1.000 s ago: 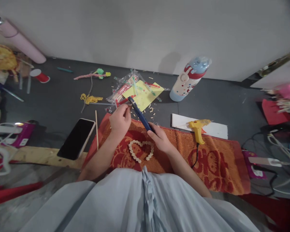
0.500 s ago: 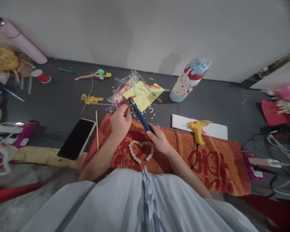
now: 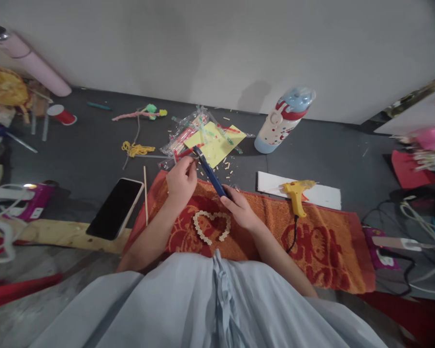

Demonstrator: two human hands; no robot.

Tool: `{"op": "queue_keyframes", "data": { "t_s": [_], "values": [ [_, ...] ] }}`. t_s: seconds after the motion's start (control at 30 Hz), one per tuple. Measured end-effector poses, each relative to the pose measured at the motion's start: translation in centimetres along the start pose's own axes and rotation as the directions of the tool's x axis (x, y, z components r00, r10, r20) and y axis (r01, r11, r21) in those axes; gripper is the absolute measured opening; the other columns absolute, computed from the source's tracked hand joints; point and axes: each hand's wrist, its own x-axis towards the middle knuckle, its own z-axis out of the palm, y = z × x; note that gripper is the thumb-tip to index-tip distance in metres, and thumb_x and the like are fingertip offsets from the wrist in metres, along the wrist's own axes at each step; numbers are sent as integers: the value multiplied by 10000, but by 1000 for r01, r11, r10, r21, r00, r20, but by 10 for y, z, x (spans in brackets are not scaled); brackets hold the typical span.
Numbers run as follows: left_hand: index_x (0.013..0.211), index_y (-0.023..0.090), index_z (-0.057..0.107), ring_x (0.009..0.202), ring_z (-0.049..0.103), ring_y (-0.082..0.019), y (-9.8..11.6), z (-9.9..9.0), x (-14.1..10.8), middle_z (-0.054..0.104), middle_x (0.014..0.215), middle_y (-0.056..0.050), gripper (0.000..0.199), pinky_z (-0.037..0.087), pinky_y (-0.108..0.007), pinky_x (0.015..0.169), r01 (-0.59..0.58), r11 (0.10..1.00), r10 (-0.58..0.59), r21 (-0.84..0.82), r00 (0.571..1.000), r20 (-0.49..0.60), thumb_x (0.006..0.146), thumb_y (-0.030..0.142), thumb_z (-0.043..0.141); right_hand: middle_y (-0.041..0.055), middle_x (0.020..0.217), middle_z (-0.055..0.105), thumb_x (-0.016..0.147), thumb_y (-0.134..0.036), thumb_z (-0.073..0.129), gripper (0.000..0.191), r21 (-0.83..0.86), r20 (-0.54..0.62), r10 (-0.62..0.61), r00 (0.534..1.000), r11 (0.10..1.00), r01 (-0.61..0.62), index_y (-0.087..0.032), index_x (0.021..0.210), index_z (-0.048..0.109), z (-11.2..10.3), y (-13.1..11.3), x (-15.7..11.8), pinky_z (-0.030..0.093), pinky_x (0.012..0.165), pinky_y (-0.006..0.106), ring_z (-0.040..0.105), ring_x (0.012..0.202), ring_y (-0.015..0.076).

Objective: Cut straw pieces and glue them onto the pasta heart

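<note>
My right hand (image 3: 240, 210) is wrapped round the lower end of blue-handled pliers (image 3: 210, 173), which slant up and left. At their dark head, my left hand (image 3: 182, 180) is closed in a pinch; what its fingertips hold is too small to make out. Below both hands, a heart outline (image 3: 199, 231) of small pale pieces lies on the orange-red towel (image 3: 264, 217), with a gap at its lower tip. Small cut pale pieces (image 3: 227, 166) are scattered just beyond the pliers, beside a yellow paper sheet (image 3: 223, 150).
A yellow glue gun (image 3: 296, 195) rests on a white strip (image 3: 326, 195) at right. A bottle (image 3: 281, 121) stands behind it. Left are a black-screened phone (image 3: 114, 208), a thin wooden stick (image 3: 145, 193), yellow yarn (image 3: 139, 149), a red spool (image 3: 61, 115) and a pink flask (image 3: 39, 67).
Almost nothing differs. Both hands keep their hold at the pliers, with only a very slight shift.
</note>
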Motion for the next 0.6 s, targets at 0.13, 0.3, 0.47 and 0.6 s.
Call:
{"op": "queue_keyframes", "data": {
  "t_s": [0.13,0.3,0.47,0.6],
  "values": [
    [826,205,629,704,621,-163,-5,1,2,680,764,-32,183,420,-259,640,-31,999,31,8,999,16,898,286,481,70,1018,663,905,-493,464,434,25,3,19,1000,1000,-19,-181,1184,579,-6,-3,0,466,886,378,598,932,225],
    [837,201,644,688,616,-151,-6,0,3,690,769,-28,181,428,-251,644,-37,999,37,-10,999,26,894,288,495,55,958,656,892,-527,476,456,13,8,21,1000,1000,-21,-187,1174,591,-8,-4,-1,475,834,357,583,881,212],
    [826,193,654,748,646,-153,-2,-2,3,717,827,-34,127,462,-243,683,-29,999,29,-38,1000,8,846,227,532,78,1018,665,871,-570,491,535,-1,7,25,1000,1000,-25,-171,1219,574,-10,-4,-2,477,865,380,591,939,240],
    [829,195,655,802,662,-160,-2,-2,3,729,875,-28,143,486,-251,727,-31,998,32,-53,999,10,784,137,532,78,1053,675,866,-593,492,551,-15,12,12,1000,1000,-12,-189,1230,582,-12,-3,-2,477,898,395,601,986,256]
  ]
}}
